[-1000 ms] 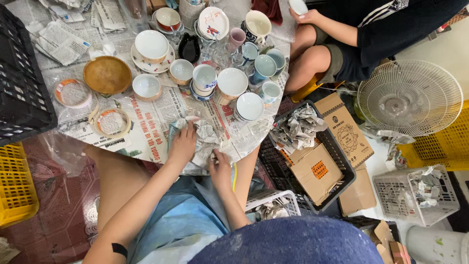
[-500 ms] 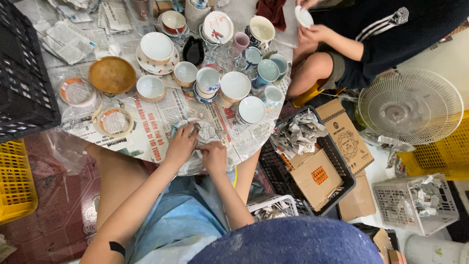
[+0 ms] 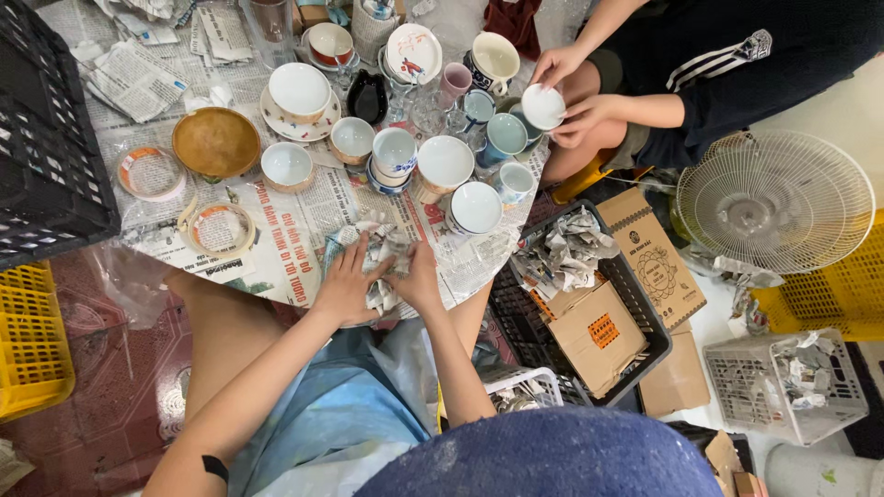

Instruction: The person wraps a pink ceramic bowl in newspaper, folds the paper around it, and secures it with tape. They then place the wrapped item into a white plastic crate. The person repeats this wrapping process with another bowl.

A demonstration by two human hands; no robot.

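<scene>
Head view: both hands point(image 3: 382, 276) now press closer on the newspaper bundle point(image 3: 382, 253).

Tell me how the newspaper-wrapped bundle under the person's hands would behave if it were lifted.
The bundle looks crumpled and loose, so its paper would likely shift or unfold. The left hand and right hand both press it, suggesting a soft wrap. Its contents are hidden; the cups nearby hint at something breakable.

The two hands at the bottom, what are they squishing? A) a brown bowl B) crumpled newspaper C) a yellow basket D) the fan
B: the left hand and right hand both press on a wad of crumpled newspaper on the paper-covered floor.
</scene>
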